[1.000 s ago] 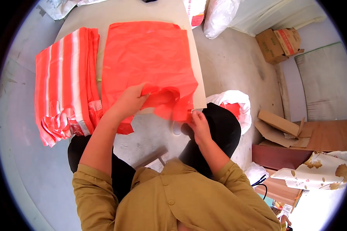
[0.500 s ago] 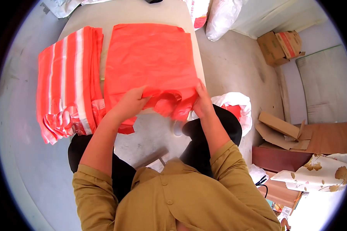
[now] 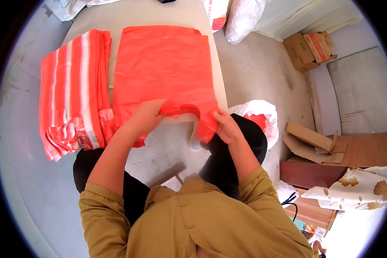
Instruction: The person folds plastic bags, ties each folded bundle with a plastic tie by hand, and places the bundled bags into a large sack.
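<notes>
A flat red plastic bag [image 3: 163, 69] lies on the beige table [image 3: 176, 13], its lower edge hanging over the near side with a curved cutout between two handle parts. My left hand [image 3: 146, 117] pinches the bag's edge at the left of the cutout. At the right handle part, my right hand [image 3: 228, 125] grips the bag's edge between thumb and fingers. Left of the bag lies a thick folded stack of red bags with white stripes [image 3: 75, 90], its gathered handles toward the near edge.
A white sack with red material inside [image 3: 264, 122] stands right of my knee. White bags [image 3: 245, 19] are beyond the table's right side. Cardboard boxes [image 3: 309, 51] sit at the far right, and an opened carton [image 3: 311, 142] lies on a reddish-brown cabinet [image 3: 311, 174].
My right hand moved up to the bag's right edge, then slightly down along it. The cutout now hangs more open, and the right handle part is spread downward. My left hand stays near the same place.
</notes>
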The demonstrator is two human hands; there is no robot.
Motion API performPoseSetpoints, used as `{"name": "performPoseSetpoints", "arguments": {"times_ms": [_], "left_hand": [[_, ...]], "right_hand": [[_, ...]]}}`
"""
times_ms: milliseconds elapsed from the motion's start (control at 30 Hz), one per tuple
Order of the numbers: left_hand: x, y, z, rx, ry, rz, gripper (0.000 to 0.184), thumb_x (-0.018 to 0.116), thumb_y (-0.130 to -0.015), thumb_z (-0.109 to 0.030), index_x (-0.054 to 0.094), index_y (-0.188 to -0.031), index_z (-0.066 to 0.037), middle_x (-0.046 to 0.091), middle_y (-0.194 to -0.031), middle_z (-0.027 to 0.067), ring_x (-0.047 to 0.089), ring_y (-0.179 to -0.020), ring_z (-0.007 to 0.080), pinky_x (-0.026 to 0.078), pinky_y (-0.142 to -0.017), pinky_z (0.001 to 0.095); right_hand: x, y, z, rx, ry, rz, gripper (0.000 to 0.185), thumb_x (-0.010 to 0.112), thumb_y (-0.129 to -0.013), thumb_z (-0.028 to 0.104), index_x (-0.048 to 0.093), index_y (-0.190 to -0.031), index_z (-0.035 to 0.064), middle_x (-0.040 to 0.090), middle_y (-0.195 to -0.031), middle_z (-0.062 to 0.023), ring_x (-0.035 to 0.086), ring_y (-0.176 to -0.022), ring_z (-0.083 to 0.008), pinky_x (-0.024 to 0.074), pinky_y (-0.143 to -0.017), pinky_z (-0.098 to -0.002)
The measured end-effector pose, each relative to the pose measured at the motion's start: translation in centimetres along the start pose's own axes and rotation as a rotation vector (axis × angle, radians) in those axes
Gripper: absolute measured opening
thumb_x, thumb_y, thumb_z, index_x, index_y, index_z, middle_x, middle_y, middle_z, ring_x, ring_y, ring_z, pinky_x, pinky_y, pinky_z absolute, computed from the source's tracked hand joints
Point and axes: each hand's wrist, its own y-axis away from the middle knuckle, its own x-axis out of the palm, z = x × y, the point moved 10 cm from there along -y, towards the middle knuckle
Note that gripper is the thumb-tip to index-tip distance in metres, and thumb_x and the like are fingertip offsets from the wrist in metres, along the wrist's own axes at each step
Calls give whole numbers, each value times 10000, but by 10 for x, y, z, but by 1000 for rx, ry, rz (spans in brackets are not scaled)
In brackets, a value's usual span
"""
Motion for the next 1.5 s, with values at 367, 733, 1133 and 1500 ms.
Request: {"name": "performPoseSetpoints", "arguments": {"times_ms": [367,733,1133,1500], "left_hand": [[38,22,-22,281,-646,48,378,732,-839,-213,630,-1163,-46,568,-1371,155,464,-1368,378,342,-1137,564],[47,19,-33,275,-534,119,639,824,-760,-423,628,-1237,-46,522,-1471,146,405,-1436,352,333,-1167,540],[33,11,-22,170,-203,102,573,816,-780,-295,606,-1237,-21,635,-1294,177,529,-1317,379,440,-1075,467],[4,-9,1,-285,117,-84,808,821,-766,-214,412,-1421,25,629,-1216,254,627,-1128,395,516,-921,441]], "right_hand": [[-10,37,-21,-97,357,-284,758,724,-889,31,318,-1528,10,603,-1291,-138,621,-1160,-206,529,-960,-350],[-3,55,21,-318,923,-237,645,675,-857,4,472,-1467,49,581,-1377,-162,572,-1257,-217,491,-1011,-349],[106,-47,59,-136,1031,257,336,583,-874,18,660,-1198,-19,693,-1116,-67,629,-1080,-150,502,-923,-306],[109,-94,24,191,684,380,479,447,-1084,383,531,-1450,86,606,-1326,-73,613,-1076,-171,525,-897,-337]]}}
